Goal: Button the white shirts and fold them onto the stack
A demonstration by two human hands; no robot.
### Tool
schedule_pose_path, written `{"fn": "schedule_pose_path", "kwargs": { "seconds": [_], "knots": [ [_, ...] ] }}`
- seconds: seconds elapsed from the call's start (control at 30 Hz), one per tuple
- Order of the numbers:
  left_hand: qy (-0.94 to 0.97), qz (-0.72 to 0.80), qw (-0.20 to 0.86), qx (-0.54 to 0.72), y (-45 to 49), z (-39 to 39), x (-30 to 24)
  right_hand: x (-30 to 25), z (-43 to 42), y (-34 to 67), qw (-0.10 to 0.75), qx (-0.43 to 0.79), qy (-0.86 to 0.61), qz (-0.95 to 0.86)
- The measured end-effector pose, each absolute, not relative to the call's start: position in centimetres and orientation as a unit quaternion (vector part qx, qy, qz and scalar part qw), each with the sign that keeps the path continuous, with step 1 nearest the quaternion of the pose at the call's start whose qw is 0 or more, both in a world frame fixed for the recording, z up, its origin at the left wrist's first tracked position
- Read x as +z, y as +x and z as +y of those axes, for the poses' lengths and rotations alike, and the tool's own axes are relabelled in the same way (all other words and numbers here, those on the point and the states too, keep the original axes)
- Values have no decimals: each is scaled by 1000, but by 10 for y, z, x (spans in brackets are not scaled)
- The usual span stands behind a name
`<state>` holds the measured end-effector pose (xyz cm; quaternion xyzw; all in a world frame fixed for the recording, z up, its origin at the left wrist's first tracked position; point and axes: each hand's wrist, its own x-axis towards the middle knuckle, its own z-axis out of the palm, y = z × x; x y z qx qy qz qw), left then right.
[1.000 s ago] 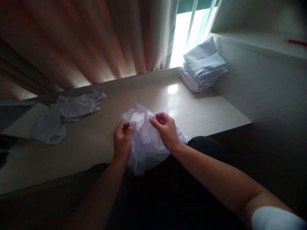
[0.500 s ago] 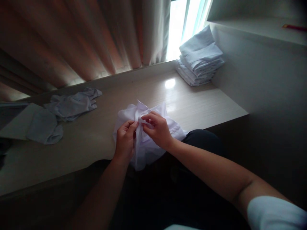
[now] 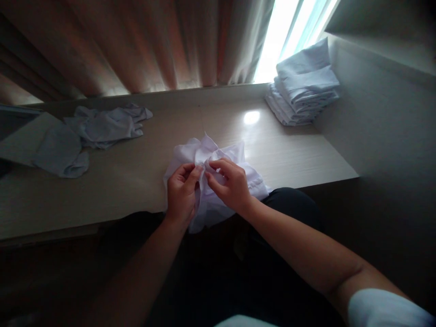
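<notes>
A crumpled white cloth [image 3: 218,156] lies bunched at the near edge of the pale wooden table [image 3: 136,177], partly hanging over the edge toward my lap. My left hand [image 3: 181,193] pinches a fold of it on the left side, fingers closed. Close beside it, my right hand [image 3: 231,184] grips the cloth from the right, fingers curled onto the same bunched ridge. The two hands almost touch at the fingertips.
A neat stack of folded white cloths [image 3: 304,93] sits at the back right corner by a white wall. Loose grey-white cloths [image 3: 105,125] and another piece [image 3: 64,154] lie at the left. Curtains [image 3: 153,41] hang behind the table.
My hands have come together on the cloth, gathering it into a tighter bunch. The camera view has shifted slightly, so the table and stack sit a little differently in frame.
</notes>
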<state>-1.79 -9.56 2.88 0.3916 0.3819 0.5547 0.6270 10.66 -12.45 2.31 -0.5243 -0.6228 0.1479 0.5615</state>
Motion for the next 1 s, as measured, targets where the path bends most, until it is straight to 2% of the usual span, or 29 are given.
{"fn": "schedule_pose_path", "kwargs": {
  "seconds": [0.43,0.77,1.0],
  "knots": [
    [505,431,511,546,-23,-92,20,21,-123,104,600,276,-538,-523],
    [446,418,574,545,-21,-93,20,17,-122,107,580,279,-558,-523],
    [455,406,577,544,-21,-93,18,16,-121,107,576,271,-553,-537]
  ]
}}
